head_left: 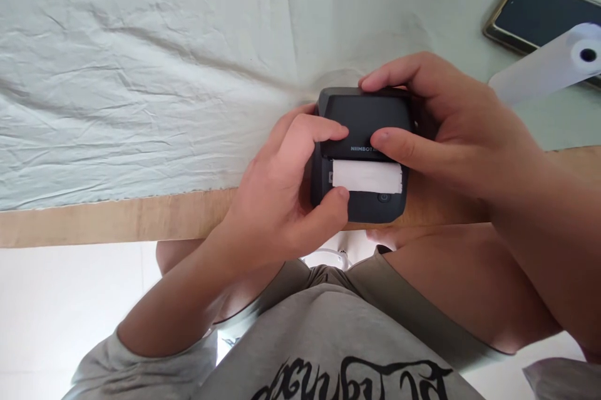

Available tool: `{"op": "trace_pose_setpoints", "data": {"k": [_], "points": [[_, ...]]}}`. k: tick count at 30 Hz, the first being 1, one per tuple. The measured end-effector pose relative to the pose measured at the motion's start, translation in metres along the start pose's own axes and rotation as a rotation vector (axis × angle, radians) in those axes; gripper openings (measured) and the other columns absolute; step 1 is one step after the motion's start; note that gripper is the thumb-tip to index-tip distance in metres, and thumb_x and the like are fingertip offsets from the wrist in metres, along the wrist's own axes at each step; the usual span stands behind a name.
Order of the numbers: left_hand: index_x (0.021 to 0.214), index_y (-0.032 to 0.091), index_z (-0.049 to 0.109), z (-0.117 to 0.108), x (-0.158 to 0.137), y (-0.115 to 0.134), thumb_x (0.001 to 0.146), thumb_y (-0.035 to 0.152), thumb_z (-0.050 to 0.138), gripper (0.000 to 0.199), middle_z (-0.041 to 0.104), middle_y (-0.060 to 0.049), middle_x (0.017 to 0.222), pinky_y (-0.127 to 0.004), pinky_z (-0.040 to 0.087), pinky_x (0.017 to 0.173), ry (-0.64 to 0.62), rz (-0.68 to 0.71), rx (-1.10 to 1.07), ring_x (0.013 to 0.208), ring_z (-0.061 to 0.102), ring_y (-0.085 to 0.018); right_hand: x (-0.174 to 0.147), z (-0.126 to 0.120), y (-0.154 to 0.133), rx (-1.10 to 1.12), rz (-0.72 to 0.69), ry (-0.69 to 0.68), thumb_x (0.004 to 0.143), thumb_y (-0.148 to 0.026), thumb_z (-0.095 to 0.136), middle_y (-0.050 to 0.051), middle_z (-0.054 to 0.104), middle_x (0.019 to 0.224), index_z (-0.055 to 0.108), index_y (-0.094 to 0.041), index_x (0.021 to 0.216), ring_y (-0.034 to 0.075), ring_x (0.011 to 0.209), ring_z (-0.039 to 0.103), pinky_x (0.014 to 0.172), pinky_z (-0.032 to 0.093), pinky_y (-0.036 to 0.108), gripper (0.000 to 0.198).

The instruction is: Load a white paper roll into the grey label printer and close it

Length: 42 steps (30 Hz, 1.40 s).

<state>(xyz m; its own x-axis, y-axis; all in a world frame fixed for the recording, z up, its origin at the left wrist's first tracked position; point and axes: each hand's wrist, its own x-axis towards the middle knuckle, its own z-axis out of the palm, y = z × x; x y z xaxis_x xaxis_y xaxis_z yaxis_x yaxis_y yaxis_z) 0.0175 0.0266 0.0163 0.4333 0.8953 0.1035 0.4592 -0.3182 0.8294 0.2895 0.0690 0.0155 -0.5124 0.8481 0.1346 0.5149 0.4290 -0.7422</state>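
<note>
The left hand [286, 187] and right hand [451, 118], half curled, clasp opposite sides of the printer [361, 115] at the surface's [117, 220] near edge, probably to steady it, leaving the paper strip [369, 176] below its lid mostly uncovered.

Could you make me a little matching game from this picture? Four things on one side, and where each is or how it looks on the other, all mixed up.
Things
1. Black device
2. White paper strip
3. Phone
4. Pale cloth

Places and states
A. Partly hidden behind a white roll
B. Wrinkled, with a wooden edge showing past it
C. Held between the left hand and the right hand
D. Just below the lettering on the black device

Right pairs
1-C, 2-D, 3-A, 4-B
</note>
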Motion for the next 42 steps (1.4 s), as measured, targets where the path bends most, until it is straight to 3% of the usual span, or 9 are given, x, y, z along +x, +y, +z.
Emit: {"op": "trace_pose_setpoints", "data": {"k": [8,14,18,22,25,29,37,42], "points": [[0.15,0.036,0.061,0.002,-0.003,-0.001,0.094,0.06,0.079,0.063,0.056,-0.014,0.184,-0.073,0.066,0.119,-0.011,-0.028,0.281,0.159,0.068,-0.046,-0.001,0.0,-0.003,-0.036,0.011,-0.011,0.113,-0.058,0.069,0.001,0.068,0.138,0.064,-0.035,0.151,0.013,0.116,0.07,0.098,0.072,0.032,0.045],[0.153,0.034,0.06,0.006,-0.002,-0.004,0.094,0.06,0.082,0.069,0.057,-0.013,0.184,-0.071,0.064,0.126,-0.008,-0.041,0.309,0.166,0.063,-0.043,0.001,0.002,-0.006,-0.018,0.08,-0.023,0.113,-0.057,0.067,0.001,0.068,0.134,0.063,-0.033,0.15,0.014,0.112,0.071,0.098,0.073,0.038,0.045],[0.168,0.035,0.045,0.004,-0.003,-0.003,0.092,0.062,0.084,0.09,0.054,-0.009,0.187,-0.068,0.061,0.134,-0.043,-0.078,0.272,0.17,0.059,-0.042,-0.005,0.006,-0.007,-0.043,0.064,0.031,0.115,-0.059,0.063,0.002,0.068,0.141,0.059,-0.032,0.154,0.018,0.13,0.073,0.115,0.071,0.046,0.048],[0.178,0.03,0.033,0.0,-0.007,-0.007,0.085,0.067,0.097,0.118,0.061,-0.014,0.181,-0.067,0.059,0.136,-0.079,-0.069,0.334,0.166,0.063,-0.047,-0.019,0.009,-0.004,-0.019,0.124,0.12,0.121,-0.055,0.048,0.002,0.069,0.143,0.055,-0.033,0.158,0.019,0.147,0.07,0.132,0.064,0.05,0.044],[0.178,0.03,0.04,-0.002,-0.012,-0.013,0.084,0.073,0.099,0.12,0.063,-0.014,0.18,-0.063,0.056,0.139,-0.072,-0.043,0.403,0.167,0.063,-0.046,-0.028,0.008,0.004,-0.017,0.194,0.158,0.118,-0.04,0.044,0.001,0.068,0.153,0.056,-0.035,0.157,0.018,0.147,0.072,0.131,0.065,0.05,0.041],[0.183,0.03,0.04,-0.003,-0.018,-0.017,0.087,0.072,0.1,0.12,0.055,-0.012,0.187,-0.058,0.054,0.142,-0.067,-0.051,0.442,0.171,0.058,-0.041,-0.032,0.005,0.012,-0.121,0.118,0.108,0.104,-0.025,0.051,0.002,0.069,0.153,0.05,-0.036,0.161,0.022,0.152,0.07,0.13,0.065,0.055,0.058],[0.179,0.031,0.049,-0.002,-0.012,-0.013,0.088,0.095,0.087,0.118,0.062,-0.016,0.179,-0.069,0.052,0.14,-0.085,-0.096,0.369,0.166,0.061,-0.049,-0.029,0.003,0.012,-0.195,0.142,0.029,0.1,-0.032,0.061,0.008,0.068,0.163,0.036,-0.037,0.167,0.028,0.149,0.073,0.124,0.067,0.062,0.072],[0.18,0.031,0.048,-0.002,-0.017,-0.019,0.092,0.093,0.085,0.114,0.063,-0.015,0.18,-0.066,0.053,0.14,-0.049,-0.037,0.421,0.165,0.063,-0.048,-0.03,0.005,0.015,-0.203,0.117,0.017,0.103,-0.034,0.059,0.008,0.067,0.165,0.034,-0.036,0.168,0.028,0.153,0.071,0.125,0.068,0.063,0.07]]}}
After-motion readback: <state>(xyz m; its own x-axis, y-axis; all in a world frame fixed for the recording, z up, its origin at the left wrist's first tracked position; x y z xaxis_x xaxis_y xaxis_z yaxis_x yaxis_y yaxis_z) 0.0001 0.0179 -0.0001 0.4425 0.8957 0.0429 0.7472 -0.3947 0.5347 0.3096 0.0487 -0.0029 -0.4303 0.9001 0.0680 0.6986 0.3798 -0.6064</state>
